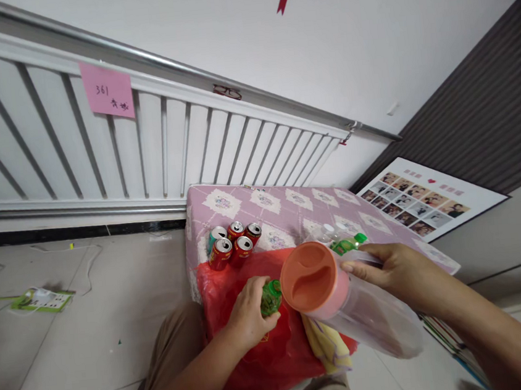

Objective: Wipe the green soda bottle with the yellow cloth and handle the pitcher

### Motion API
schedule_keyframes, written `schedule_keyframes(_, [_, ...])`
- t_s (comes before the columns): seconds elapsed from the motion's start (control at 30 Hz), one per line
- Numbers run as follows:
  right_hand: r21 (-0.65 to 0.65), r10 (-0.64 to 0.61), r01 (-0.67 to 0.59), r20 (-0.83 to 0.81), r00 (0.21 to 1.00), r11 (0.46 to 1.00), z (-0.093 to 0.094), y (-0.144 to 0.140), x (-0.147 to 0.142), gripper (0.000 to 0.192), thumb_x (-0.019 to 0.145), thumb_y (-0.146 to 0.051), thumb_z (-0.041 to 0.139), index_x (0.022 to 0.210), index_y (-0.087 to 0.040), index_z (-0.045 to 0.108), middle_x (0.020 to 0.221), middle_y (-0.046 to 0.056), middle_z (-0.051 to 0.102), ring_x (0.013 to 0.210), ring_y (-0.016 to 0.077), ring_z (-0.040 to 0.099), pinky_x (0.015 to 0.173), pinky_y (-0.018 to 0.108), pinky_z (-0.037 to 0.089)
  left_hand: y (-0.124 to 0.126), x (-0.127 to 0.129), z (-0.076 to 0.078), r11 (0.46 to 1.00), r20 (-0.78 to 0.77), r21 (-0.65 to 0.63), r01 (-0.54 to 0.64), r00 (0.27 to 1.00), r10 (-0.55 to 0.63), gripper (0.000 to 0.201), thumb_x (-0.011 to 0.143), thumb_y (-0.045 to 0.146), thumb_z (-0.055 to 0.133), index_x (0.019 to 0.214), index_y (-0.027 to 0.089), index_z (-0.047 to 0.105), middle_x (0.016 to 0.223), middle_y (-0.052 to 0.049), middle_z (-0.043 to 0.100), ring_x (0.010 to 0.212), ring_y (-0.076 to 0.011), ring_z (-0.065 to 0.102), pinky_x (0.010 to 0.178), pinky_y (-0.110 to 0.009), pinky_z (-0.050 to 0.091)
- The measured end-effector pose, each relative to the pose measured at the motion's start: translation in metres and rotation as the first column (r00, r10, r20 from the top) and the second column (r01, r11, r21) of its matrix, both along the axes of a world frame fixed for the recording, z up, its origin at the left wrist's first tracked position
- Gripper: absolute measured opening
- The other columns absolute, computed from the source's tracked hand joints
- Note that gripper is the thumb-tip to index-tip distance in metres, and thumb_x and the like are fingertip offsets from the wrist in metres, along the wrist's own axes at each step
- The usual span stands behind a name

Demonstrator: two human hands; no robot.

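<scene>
My left hand (248, 317) is wrapped round a green plastic bottle (270, 302) above the red cloth (230, 347). In my right hand (396, 270) is a clear plastic pitcher (380, 319) with an orange lid (309, 277), gripped at its handle side. The pitcher is tipped over, its lid end toward the bottle's mouth. Whether the two touch, I cannot tell. Beneath the pitcher lies a yellow cloth (327, 343). Another green bottle (347, 245) is partly hidden behind the pitcher.
Several opened drink cans (242, 246) stand together on the purple patterned tablecloth (265, 200). Clear plastic bottles (332, 231) are behind the pitcher. A white radiator (181, 147) runs along the wall. On the right leans a photo board (419, 197); a power strip (43, 298) lies on the floor.
</scene>
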State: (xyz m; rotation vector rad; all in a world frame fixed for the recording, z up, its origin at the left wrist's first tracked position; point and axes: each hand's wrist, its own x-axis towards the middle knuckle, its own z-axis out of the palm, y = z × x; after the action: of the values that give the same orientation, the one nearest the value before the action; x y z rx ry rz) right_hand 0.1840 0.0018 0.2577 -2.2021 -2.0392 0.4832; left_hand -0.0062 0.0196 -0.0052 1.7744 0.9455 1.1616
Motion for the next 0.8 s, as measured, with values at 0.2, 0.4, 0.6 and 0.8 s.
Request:
schedule_keyframes(0.2, [-0.012,-0.003,0.003,0.007,1.0,1.0,0.0005,0.0,-0.0001,0.056,0.079,-0.071,0.052,0.086,-0.019,0.07,0.08,0.005,0.074,0.074,0.0248,0.065,0.063,0.032,0.047,-0.0007,-0.0005,0.0017,1.0,-0.016,0.006,0.001,1.0,-0.001,0.07,0.067,0.01,0.071,0.129,0.02,0.041,0.127,-0.013,0.052,0.121,-0.0299,0.052,0.104,-0.049,0.045])
schedule_keyframes(0.4, [-0.01,-0.005,0.005,0.013,1.0,1.0,-0.0005,0.0011,0.0021,0.057,0.077,-0.072,0.053,0.084,-0.019,0.07,0.074,0.004,0.072,0.071,0.0242,0.064,0.059,0.031,0.046,-0.001,-0.0004,0.0021,1.0,-0.014,-0.004,-0.004,1.0,0.003,0.07,0.066,0.009,0.071,0.129,0.021,0.041,0.127,-0.012,0.052,0.121,-0.03,0.052,0.104,-0.049,0.045])
schedule_keyframes(0.6, [-0.003,0.005,-0.005,0.003,1.0,1.0,-0.0003,0.0006,0.0007,0.056,0.078,-0.072,0.053,0.083,-0.019,0.07,0.075,0.004,0.073,0.071,0.0239,0.064,0.059,0.031,0.047,-0.0006,0.0003,-0.0014,1.0,-0.008,0.012,-0.011,1.0,0.011,0.071,0.066,0.01,0.071,0.129,0.021,0.042,0.127,-0.011,0.053,0.12,-0.0287,0.052,0.104,-0.048,0.045])
schedule_keyframes(0.8, [0.042,0.024,-0.025,0.019,1.0,0.999,-0.0021,0.0005,0.0037,0.052,0.077,-0.07,0.056,0.08,-0.02,0.071,0.073,0.003,0.073,0.068,0.0227,0.064,0.058,0.031,0.047,-0.0007,0.0,-0.0022,0.999,0.001,0.029,-0.016,1.0,0.016,0.071,0.066,0.011,0.071,0.129,0.022,0.041,0.126,-0.011,0.053,0.119,-0.0278,0.053,0.103,-0.047,0.045])
